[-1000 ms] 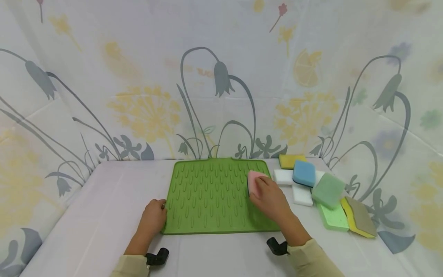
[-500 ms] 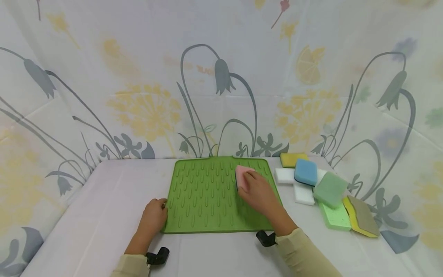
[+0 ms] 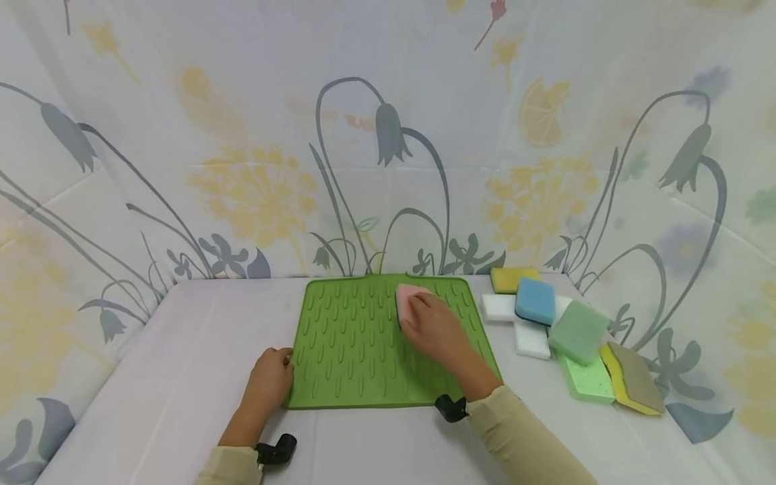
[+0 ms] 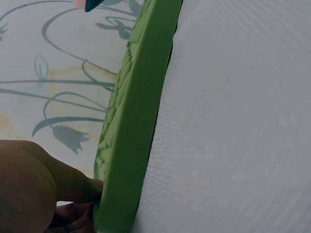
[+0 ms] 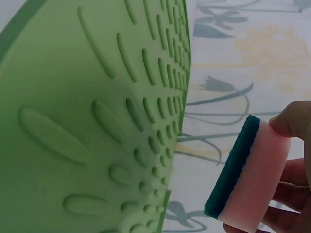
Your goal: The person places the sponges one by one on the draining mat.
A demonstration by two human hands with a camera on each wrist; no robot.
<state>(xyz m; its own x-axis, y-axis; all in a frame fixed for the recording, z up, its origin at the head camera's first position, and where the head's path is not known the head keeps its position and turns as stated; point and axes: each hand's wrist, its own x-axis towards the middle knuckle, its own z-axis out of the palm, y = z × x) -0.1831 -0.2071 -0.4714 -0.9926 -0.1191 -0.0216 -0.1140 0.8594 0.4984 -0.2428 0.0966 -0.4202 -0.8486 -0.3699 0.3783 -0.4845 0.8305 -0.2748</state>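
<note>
Gripping a pink rectangular foam sponge (image 3: 404, 304), the right hand (image 3: 434, 331) holds it above a green rectangular rubbery mat (image 3: 351, 340), just right of its middle; the left hand (image 3: 270, 378) touches the mat's left edge, whether pinching it cannot be told.

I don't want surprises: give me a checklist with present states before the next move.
1. Right hand holding pink sponge: ok.
2. Dark scrub side turned away from palm: ok.
3. Left hand at green mat's left edge: ok, touching.
4. Pink sponge touching mat: not ok, held above it.
5. Sponge pile off the mat: ok, to its right.
6. Grip firmness: cannot tell.
</note>
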